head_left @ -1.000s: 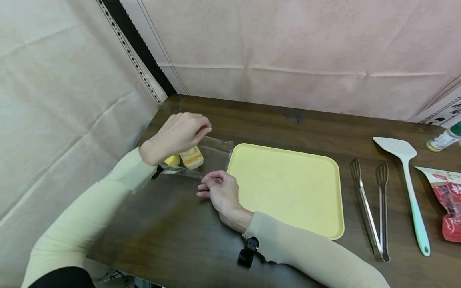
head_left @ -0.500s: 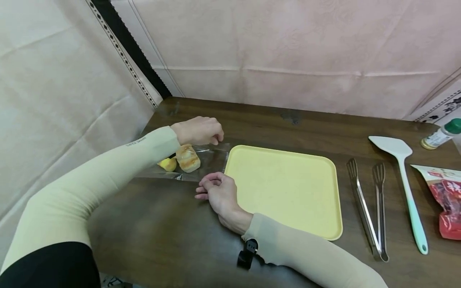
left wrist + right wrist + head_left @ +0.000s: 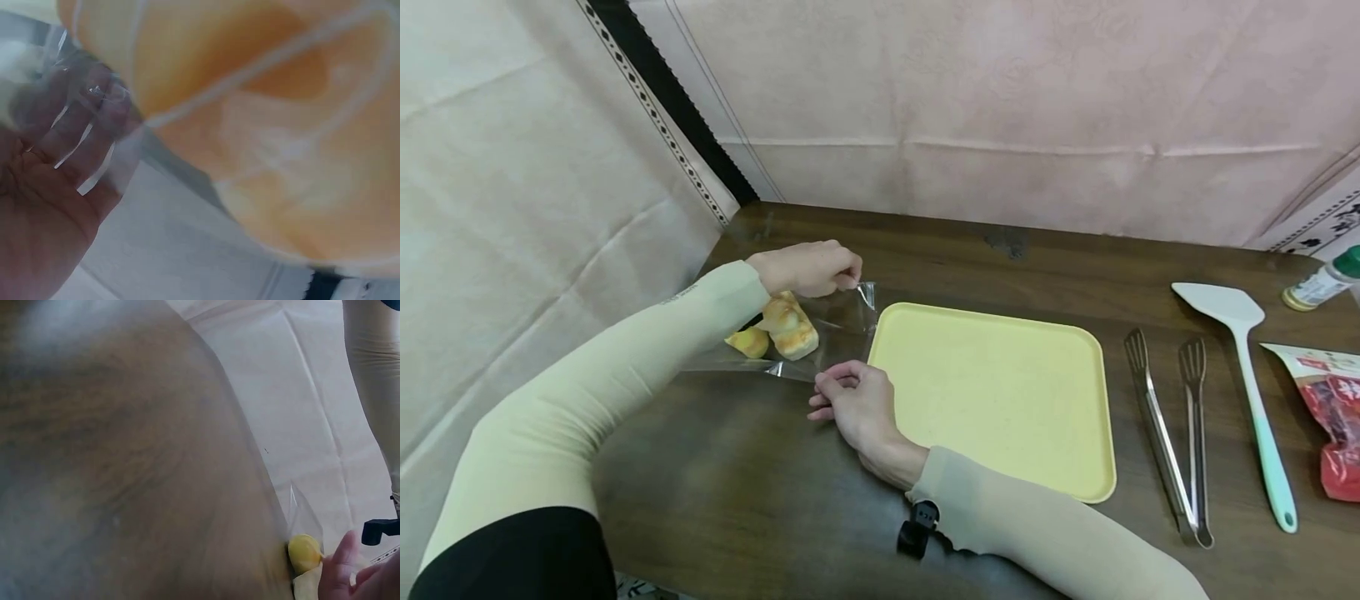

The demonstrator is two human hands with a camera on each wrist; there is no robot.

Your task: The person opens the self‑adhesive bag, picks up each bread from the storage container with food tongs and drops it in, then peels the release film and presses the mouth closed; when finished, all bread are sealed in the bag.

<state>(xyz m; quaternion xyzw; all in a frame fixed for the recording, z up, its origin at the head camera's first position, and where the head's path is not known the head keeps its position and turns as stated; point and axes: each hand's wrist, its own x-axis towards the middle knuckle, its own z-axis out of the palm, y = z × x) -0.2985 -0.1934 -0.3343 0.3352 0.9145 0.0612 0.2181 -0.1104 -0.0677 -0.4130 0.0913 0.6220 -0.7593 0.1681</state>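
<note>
A clear plastic bag (image 3: pixel 844 323) lies at the left of the table, with a golden-brown bread roll (image 3: pixel 793 332) and a smaller yellow piece of bread (image 3: pixel 749 342) inside. My left hand (image 3: pixel 808 267) pinches its far right corner, which stands slightly raised. At the near right corner, my right hand (image 3: pixel 859 402) pinches the edge between thumb and fingers. In the left wrist view the bread (image 3: pixel 262 119) fills much of the picture, and film lies across the fingers (image 3: pixel 69 137). The right wrist view catches the yellow bread (image 3: pixel 304 553) beyond my right hand (image 3: pixel 347 572).
A yellow tray (image 3: pixel 1000 392) sits just right of the bag. Farther right lie metal tongs (image 3: pixel 1165 450), a white-and-mint spatula (image 3: pixel 1255 383), a red-and-white packet (image 3: pixel 1337 408) and a green-capped bottle (image 3: pixel 1318 287). Pale cloth walls (image 3: pixel 1000 117) rise behind the table and at its left.
My left hand has moved right along the bag's far side to its right corner, which now stands up a little. My right hand has stayed nearly in place.
</note>
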